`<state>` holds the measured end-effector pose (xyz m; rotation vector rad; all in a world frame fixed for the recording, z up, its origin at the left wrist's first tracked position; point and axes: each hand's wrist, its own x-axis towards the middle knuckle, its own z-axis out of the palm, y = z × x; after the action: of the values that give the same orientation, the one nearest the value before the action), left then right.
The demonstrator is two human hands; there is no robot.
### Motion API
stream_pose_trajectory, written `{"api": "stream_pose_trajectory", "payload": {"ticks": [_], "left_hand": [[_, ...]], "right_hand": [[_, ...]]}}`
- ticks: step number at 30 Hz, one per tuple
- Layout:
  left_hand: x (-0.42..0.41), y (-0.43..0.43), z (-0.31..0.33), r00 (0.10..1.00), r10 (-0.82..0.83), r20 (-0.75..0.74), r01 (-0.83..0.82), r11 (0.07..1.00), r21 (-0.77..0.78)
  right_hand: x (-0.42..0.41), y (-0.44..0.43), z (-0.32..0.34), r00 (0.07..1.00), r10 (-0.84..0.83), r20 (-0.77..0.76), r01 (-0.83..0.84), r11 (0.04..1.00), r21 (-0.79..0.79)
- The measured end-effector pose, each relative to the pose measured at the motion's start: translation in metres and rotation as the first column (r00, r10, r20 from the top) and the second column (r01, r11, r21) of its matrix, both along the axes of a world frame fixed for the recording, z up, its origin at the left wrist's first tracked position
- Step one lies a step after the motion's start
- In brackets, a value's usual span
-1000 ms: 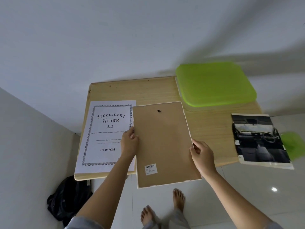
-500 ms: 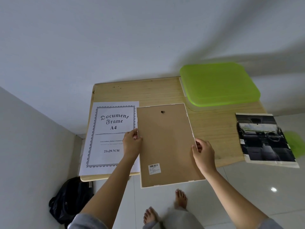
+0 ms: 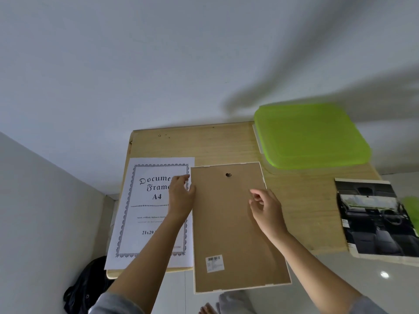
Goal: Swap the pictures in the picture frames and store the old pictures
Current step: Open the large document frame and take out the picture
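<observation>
Frame first: a pale-edged rectangular picture frame [image 3: 238, 227] was laid face down on the light wooden table [image 3: 226, 143], its brown fibreboard backing upward, a small dark hanger near the far edge and a barcode sticker near the near-left corner. The near end of the frame was seen overhanging the table's near edge. Just left of it, a white A4 insert sheet [image 3: 147, 214] printed "Document Frame A4" with an ornate border was lain flat, its right edge touching or slipped under the frame — which of the two could not be told.

The left hand [image 3: 181, 198] was placed at the frame's far-left edge, fingers loosely spread over the sheet and thumb against the frame border, nothing clamped. The right hand [image 3: 267, 209] was held over the backing's right side, fingers curled together with thumb and forefinger pinched; whether anything was caught between them could not be told.

At the far right a translucent lime-green plastic lid [image 3: 310, 134] was seen over a clear box. Near the right edge a car-interior photograph [image 3: 374, 218] was lain, overhanging the table.
</observation>
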<state>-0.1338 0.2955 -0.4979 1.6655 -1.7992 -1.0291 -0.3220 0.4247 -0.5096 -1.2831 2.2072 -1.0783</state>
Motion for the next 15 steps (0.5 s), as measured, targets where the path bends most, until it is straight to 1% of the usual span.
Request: {"api": "stream_pose_trajectory", "payload": {"ticks": [2, 5, 11, 15], "left_hand": [[-0.01, -0.016, -0.001, 0.994, -0.088, 0.066, 0.091, 0.995, -0.049], [-0.025, -0.036, -0.005, 0.968, -0.199, 0.151, 0.211, 0.975, -0.067], [-0.04, -0.057, -0.016, 0.952, -0.224, 0.21, 0.237, 0.971, -0.038], [-0.041, -0.07, -0.014, 0.962, -0.222, 0.158, 0.226, 0.974, -0.005]], "right_hand": [[-0.002, -0.023, -0.003, 0.998, 0.065, 0.0, -0.065, 0.998, 0.005], [-0.002, -0.054, -0.008, 0.988, 0.154, -0.024, -0.154, 0.988, -0.008], [-0.008, -0.088, -0.017, 0.966, 0.251, -0.061, -0.256, 0.964, -0.074], [-0.011, -0.095, -0.023, 0.96, 0.27, -0.077, -0.278, 0.953, -0.124]]}}
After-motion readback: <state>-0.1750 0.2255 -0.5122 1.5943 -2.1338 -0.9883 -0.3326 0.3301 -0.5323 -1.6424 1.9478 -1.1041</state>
